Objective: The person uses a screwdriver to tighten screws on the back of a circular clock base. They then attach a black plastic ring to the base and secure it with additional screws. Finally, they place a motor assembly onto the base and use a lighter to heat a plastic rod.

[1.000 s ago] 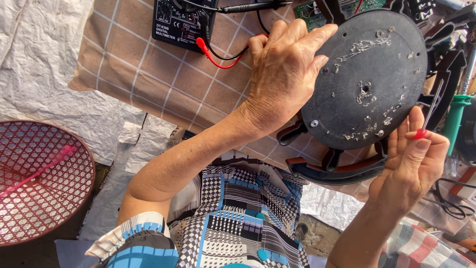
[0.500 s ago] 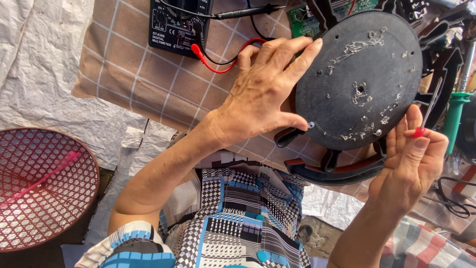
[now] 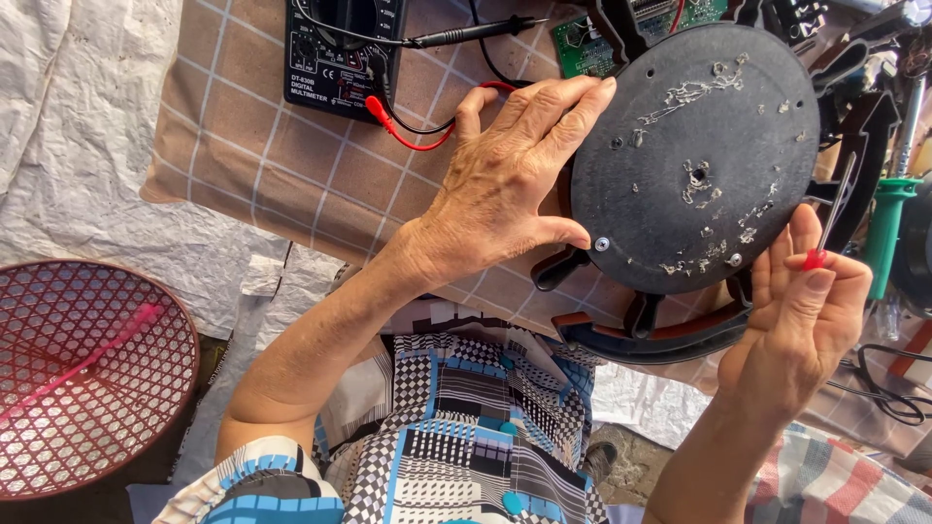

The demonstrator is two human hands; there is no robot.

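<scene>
A round dark grey metal plate point(image 3: 699, 146) with scratched patches and small screw holes stands tilted on a black and red frame point(image 3: 660, 335). My left hand point(image 3: 505, 184) grips the plate's left edge, thumb under the rim near a small screw point(image 3: 602, 244). My right hand point(image 3: 801, 325) is beside the plate's lower right edge and pinches a thin screwdriver with a red handle point(image 3: 825, 228), its shaft pointing up.
A black multimeter point(image 3: 340, 53) with red and black leads lies on a brown checked cloth point(image 3: 282, 165). A green circuit board point(image 3: 587, 44) is behind the plate. A red mesh basket point(image 3: 83, 378) sits at the lower left. A green-handled tool point(image 3: 885, 233) stands at the right.
My left hand has slid down along the plate's left edge, thumb now under the rim. The right hand keeps hold of the screwdriver in about the same place.
</scene>
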